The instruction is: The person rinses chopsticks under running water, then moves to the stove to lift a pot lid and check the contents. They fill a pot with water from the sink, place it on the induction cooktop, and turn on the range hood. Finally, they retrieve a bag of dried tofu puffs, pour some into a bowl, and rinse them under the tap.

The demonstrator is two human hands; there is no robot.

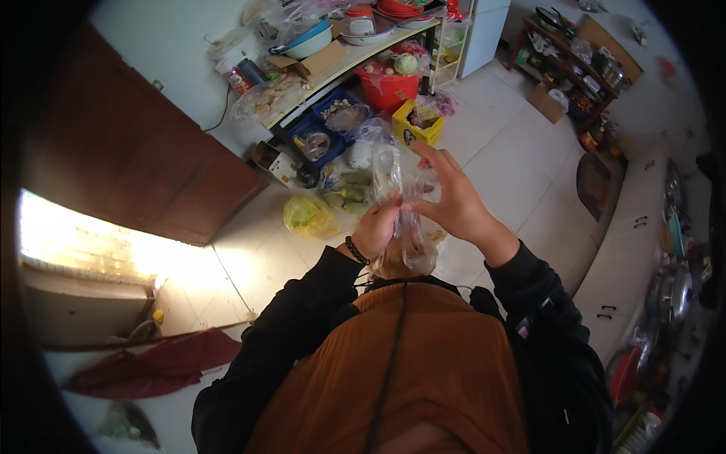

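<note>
My left hand [377, 230], with a dark beaded bracelet at the wrist, pinches the gathered neck of a clear plastic bag [387, 164]. My right hand [456, 196] has its thumb against that neck, beside the left fingertips. Its forefinger is raised and spread, and thin film from the bag lies between thumb and fingers. Above the hands, the bag's loose top sticks up. The lower bag hangs close to my body and holds tan pieces [391, 264], too covered to identify.
On the tiled floor ahead lie a yellow bag with greens [311, 217] and green radish-like vegetables [353, 196]. Beyond stand blue crates [317, 133], a yellow box [418, 126] and a red bucket [388, 91] near a loaded shelf [351, 54]. White cabinets [615, 255] line the right; a brown door [142, 147] stands left.
</note>
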